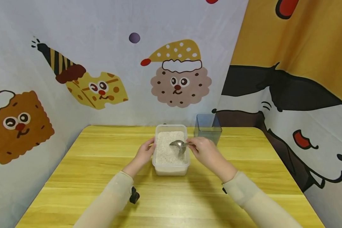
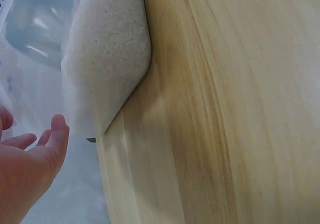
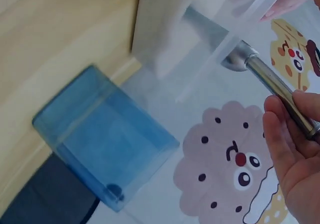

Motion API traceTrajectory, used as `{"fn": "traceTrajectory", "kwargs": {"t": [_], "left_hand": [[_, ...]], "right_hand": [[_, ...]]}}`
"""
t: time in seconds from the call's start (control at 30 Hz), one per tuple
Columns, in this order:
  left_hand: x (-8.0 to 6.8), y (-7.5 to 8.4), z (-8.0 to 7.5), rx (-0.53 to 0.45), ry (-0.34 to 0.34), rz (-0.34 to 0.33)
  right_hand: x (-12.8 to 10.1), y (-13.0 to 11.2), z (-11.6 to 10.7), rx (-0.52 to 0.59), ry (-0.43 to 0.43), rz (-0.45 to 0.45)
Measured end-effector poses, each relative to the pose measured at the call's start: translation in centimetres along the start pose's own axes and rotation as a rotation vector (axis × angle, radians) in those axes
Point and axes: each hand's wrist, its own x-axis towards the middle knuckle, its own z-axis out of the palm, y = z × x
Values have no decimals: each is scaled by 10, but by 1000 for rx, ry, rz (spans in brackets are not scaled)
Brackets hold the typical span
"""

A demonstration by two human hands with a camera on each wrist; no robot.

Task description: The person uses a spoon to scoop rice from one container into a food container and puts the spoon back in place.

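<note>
Spoon (image 1: 177, 144): metal, its bowl inside the tub (image 1: 171, 171), at or just above the rice (image 1: 166, 155); whether it touches the surface or carries grains, I cannot tell.
Rice: pale grains, the top fairly level, also visible through the tub's wall.
Tub: clear plastic, lidless, upright on the bench (image 1: 171, 198) in front of the person.
Right grip (image 1: 207, 152): clamped on the spoon's handle, thumb against fingers, just beyond the tub's right rim.
Left grip (image 1: 143, 155): thumb and fingers apart, loosely bent, against the tub's left side, seemingly to steady it.
Step in hand: working the spoon at the rice, most likely scooping or turning it; the pictures do not settle which.
Next move: seems to call for a firm hold on the handle, a level bowl if loaded, and enough lift to pass the rim without spilling, with the left grip bracing the tub.
Blue box (image 1: 207, 125): see-through, upright on the bench, behind and right of the tub, partly hidden by the right grip; no rice shows in it.
Backdrop (image 1: 165, 19): cloth with cartoon faces, behind the bench.
</note>
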Motion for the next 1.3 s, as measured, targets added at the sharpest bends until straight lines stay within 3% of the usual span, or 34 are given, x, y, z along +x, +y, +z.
{"fn": "traceTrajectory", "kwargs": {"t": [0.3,0.43,0.67,0.9,1.3], "left_hand": [[0,-1,2,6,3,-31],[1,0,3,17,3,-27],[2,2,2,37,-3,-27],[3,1,-1,63,0,-28],[1,1,-1,55,12,-24]], "right_hand": [[-3,16,4,-39,155,-180],[-7,26,14,-12,174,-172],[-10,32,20,94,88,45],[-8,29,18,275,22,266],[-5,27,30,576,-27,533]]}}
